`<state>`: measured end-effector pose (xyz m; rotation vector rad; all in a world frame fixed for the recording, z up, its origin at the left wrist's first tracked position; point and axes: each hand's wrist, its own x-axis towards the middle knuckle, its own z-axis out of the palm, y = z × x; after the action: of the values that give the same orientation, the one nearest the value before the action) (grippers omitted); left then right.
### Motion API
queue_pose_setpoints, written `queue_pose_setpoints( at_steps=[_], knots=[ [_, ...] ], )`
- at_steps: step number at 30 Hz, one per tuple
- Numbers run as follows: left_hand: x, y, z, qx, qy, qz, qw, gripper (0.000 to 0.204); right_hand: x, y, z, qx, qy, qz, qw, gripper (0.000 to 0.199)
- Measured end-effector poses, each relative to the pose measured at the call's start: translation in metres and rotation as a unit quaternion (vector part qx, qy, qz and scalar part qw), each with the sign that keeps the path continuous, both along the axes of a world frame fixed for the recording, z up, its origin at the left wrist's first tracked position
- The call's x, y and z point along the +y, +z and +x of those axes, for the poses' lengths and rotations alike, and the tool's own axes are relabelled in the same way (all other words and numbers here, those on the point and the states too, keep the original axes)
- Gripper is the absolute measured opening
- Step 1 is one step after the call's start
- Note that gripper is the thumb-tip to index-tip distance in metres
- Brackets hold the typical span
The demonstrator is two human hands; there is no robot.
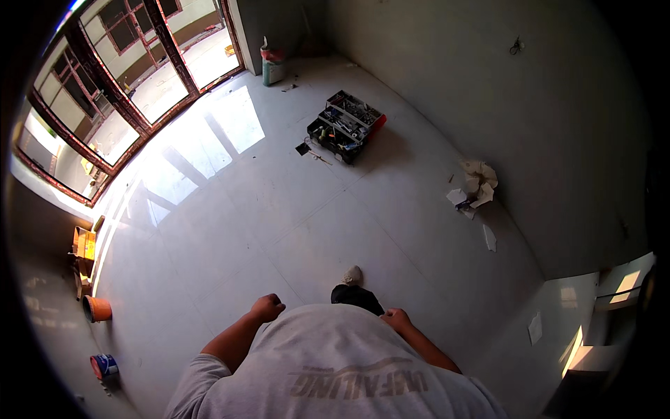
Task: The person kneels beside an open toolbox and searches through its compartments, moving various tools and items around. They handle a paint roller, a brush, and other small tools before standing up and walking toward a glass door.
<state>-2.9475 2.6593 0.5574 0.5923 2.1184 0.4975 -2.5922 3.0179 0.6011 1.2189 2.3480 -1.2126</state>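
Observation:
My left hand (pixel 268 307) hangs beside the grey T-shirt (pixel 335 349), its fingers curled in and nothing visible in them. On the other side of the shirt, close to the black trousers (pixel 357 297), is my right hand (pixel 396 318); its fingers are too small and partly hidden to read. One light shoe (pixel 353 275) shows ahead on the tiled floor (pixel 307 230). Farther off, away from both hands, an open toolbox (pixel 326 137) full of tools and small parts lies on the floor. Beside it are a small black piece (pixel 303 149) and a thin tool (pixel 320 159).
Glazed doors (pixel 150 129) with dark frames line the far left. A green and red container (pixel 272 68) stands in the far corner. Crumpled paper (pixel 480 183) lies along the right wall. An orange bucket (pixel 98 309), a blue tub (pixel 104 365) and yellow boxes (pixel 84 244) are at left.

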Motion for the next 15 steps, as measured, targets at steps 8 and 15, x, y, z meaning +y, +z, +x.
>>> queue_pose_setpoints(
  at_steps=[8,15],
  knots=[
    [0.089,0.068,-0.061,-0.008,-0.071,-0.055,0.996,0.033,0.147,0.124,-0.139,-0.016,0.154,-0.056,0.986,0.024],
    [0.135,0.171,-0.149,-0.333,0.228,0.094,0.910,0.034,0.212,0.135,-0.206,-0.144,0.153,-0.126,0.970,0.012]
  ],
)
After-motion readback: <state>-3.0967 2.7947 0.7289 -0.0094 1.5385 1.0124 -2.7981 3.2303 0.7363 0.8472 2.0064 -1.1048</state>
